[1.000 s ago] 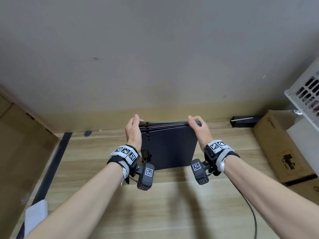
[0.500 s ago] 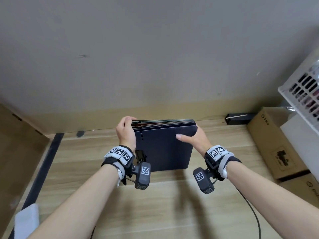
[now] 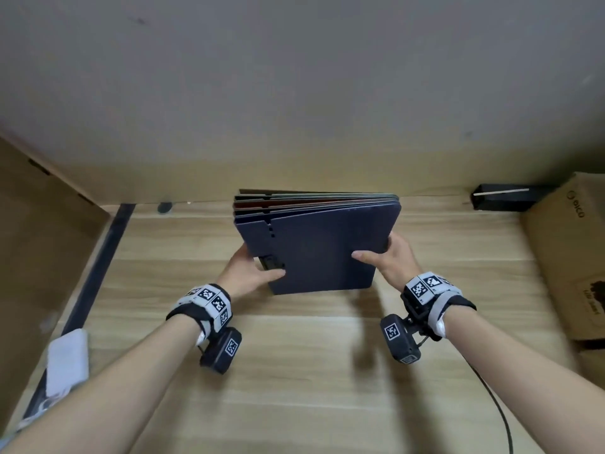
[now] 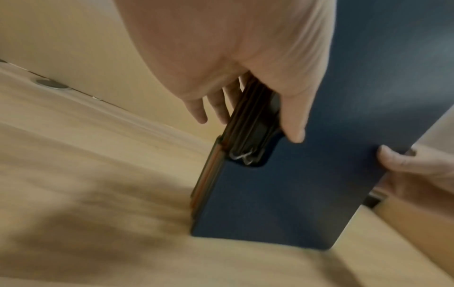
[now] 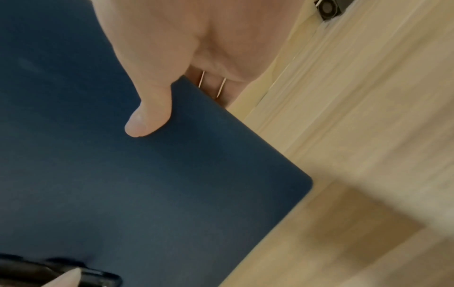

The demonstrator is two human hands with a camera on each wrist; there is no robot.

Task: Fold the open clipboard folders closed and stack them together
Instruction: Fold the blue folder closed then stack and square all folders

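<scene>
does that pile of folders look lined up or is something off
Slightly off. The stack of folders that the left hand and right hand hold is uneven: the edges fan apart at the top, and the whole stack is tilted over the table.

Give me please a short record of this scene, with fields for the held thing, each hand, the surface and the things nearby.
held thing: stack of folders, closed, dark blue cover on top
left hand: grips the stack's left edge at the clip
right hand: grips the right edge, thumb on the cover
surface: wooden table
nearby: cardboard box at the right; white cloth at the left
</scene>
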